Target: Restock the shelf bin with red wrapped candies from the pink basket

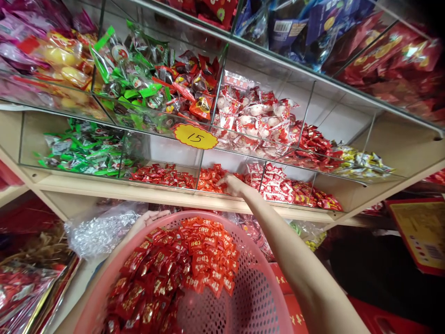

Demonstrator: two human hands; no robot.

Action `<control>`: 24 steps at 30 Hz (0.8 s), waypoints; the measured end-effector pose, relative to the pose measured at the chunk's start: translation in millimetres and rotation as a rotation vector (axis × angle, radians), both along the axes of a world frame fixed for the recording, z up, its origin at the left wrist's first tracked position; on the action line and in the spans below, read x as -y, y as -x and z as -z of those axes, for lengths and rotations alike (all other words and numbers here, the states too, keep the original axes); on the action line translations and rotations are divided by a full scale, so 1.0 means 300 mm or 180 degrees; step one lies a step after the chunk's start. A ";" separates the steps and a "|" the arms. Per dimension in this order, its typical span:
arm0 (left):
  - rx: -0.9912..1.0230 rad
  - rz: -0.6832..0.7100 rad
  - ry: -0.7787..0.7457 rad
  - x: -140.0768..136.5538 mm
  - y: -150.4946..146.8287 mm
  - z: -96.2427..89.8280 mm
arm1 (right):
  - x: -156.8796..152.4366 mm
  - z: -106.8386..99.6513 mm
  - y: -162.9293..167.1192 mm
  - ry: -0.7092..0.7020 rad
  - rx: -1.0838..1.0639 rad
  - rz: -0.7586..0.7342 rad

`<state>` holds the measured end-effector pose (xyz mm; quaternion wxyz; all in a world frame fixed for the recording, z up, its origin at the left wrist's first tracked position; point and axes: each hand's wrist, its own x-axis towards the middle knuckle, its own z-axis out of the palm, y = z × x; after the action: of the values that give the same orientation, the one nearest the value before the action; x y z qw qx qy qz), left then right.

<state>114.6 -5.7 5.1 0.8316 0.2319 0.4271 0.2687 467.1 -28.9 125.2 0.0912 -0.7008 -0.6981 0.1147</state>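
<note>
A pink perforated plastic basket [255, 260] fills the lower middle, tilted toward me. Inside lie dark red wrapped candies [156, 271] on the left and orange-red wrapped candies [212, 255] at the back right; its right side shows bare mesh. My left hand [155, 217] supports the basket at its far left rim, with fingers partly hidden behind it. Over the front edge of the low shelf reaches my right hand [233, 185], fingers curled down into a bin's orange-red candies [209, 177]. Its lower fingers are hard to make out.
Clear dividers split the shelves [139, 192] into bins of wrapped sweets. A yellow price tag [195, 136] marked 15 hangs on the upper shelf edge. Below at left sits a clear plastic bag [100, 229]. Red-and-white candies [276, 183] lie right of my right hand.
</note>
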 end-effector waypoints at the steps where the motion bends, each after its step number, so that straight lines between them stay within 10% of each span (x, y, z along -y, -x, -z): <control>1: -0.0031 -0.0022 0.0002 0.005 -0.004 -0.012 | -0.004 0.003 0.001 0.0002 -0.0019 -0.0002; 8: -0.0107 -0.0065 0.0026 0.024 -0.018 -0.047 | 0.024 -0.009 -0.011 -0.0250 -0.0387 0.0124; 15: 0.0014 0.0022 0.0020 -0.008 0.007 0.019 | 0.176 -0.029 0.017 -0.1001 -0.2518 -0.0021; 24: -0.0085 -0.0032 -0.0042 0.006 -0.008 0.000 | 0.485 0.130 0.204 -0.0185 -0.1208 -0.0607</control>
<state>116.9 -7.3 4.9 0.8230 0.2388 0.4375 0.2725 405.8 -174.3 86.4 0.2299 -0.5945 -0.7346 0.2325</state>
